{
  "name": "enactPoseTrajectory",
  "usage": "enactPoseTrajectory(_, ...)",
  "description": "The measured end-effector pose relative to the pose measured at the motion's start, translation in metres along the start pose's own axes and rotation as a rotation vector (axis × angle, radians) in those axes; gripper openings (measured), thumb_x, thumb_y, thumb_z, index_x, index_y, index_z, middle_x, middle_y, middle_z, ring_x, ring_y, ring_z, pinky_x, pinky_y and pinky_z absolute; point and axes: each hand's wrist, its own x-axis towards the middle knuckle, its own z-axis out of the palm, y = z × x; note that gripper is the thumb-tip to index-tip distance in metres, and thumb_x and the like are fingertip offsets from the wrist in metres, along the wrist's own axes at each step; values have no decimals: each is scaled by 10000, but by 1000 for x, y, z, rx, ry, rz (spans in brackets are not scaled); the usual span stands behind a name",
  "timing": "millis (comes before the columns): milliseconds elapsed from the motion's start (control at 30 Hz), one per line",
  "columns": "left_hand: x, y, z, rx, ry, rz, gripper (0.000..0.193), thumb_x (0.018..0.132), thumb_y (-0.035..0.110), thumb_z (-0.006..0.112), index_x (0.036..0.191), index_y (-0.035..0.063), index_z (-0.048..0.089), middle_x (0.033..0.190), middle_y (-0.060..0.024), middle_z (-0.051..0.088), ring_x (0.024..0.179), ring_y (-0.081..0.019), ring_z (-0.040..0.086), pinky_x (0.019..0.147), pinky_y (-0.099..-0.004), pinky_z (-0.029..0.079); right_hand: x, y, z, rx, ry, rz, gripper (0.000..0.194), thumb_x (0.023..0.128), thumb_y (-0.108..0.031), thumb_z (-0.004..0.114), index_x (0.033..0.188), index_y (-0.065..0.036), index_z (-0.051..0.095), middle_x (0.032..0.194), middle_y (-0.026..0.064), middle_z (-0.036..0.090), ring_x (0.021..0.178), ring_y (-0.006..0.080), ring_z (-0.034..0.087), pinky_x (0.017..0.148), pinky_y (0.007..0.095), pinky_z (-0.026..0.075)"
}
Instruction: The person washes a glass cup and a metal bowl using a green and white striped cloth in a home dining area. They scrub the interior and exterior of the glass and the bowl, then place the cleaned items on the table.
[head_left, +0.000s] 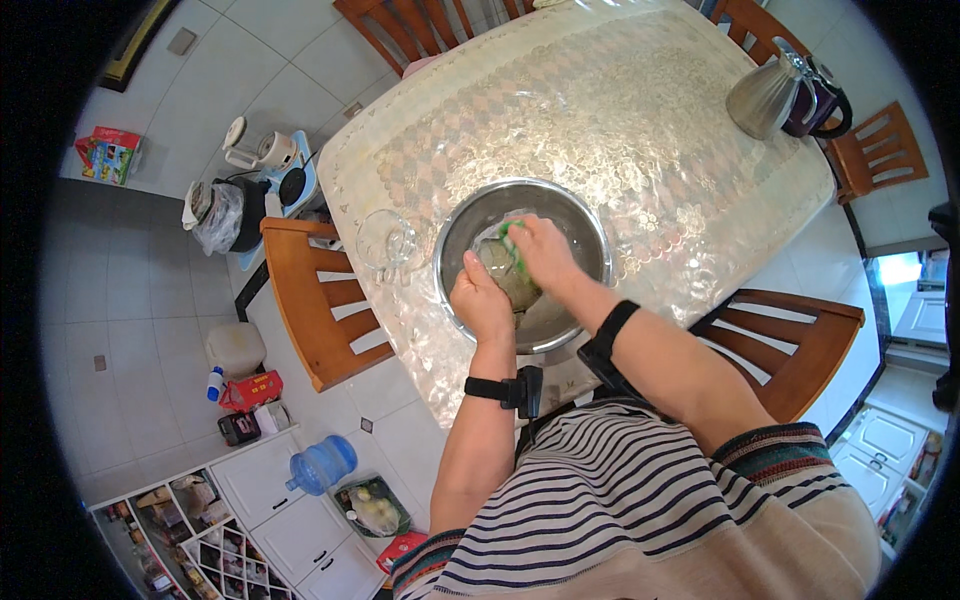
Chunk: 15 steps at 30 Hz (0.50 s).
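Note:
A round stainless steel basin (577, 225) stands near the table's front edge, both hands over it. My left hand (481, 300) grips a clear, rounded glass vessel (499, 259) by its left side, tilted inside the basin. My right hand (541, 251) is closed on a green and whitish cloth or scrubber (514, 231) at the vessel's rim; its exact kind cannot be told. Something greenish shows through or below the glass. Left of the basin, on the table cover, stands a clear glass cup or bowl (396, 238).
A table with a glossy, patterned cover (465, 135) bears a steel jug (761, 97) and a dark purple jug (817, 105) at the far right. Wooden chairs (300, 300) surround it. A blue water bottle (322, 463) and a green crate (373, 508) are on the lower left.

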Motion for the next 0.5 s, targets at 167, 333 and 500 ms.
enactPoseTrajectory(167,0,19,-5,-69,-18,105,538,1008,378,469,685,-35,587,567,-115,559,544,-184,480,567,-361,427,11,-7,-12,522,-75,294,305,947,-266,528,1068,-14,651,935,171,640,951,269,609,851,372,465)
enactPoseTrajectory(333,7,37,-8,20,31,160,528,1003,386,479,679,-16,586,578,-120,578,553,-185,512,561,-369,432,-23,-27,-2,37,185,-244,347,968,-268,511,1212,-38,603,1254,228,506,1117,366,551,930,387,444)
enactPoseTrajectory(500,2,42,-11,169,71,237,509,1008,387,468,721,-2,627,614,-140,616,550,-194,562,539,-380,438,-54,-49,-5,-9,95,-428,354,947,-192,541,1279,-69,560,1394,220,398,1219,409,468,1012,422,405)
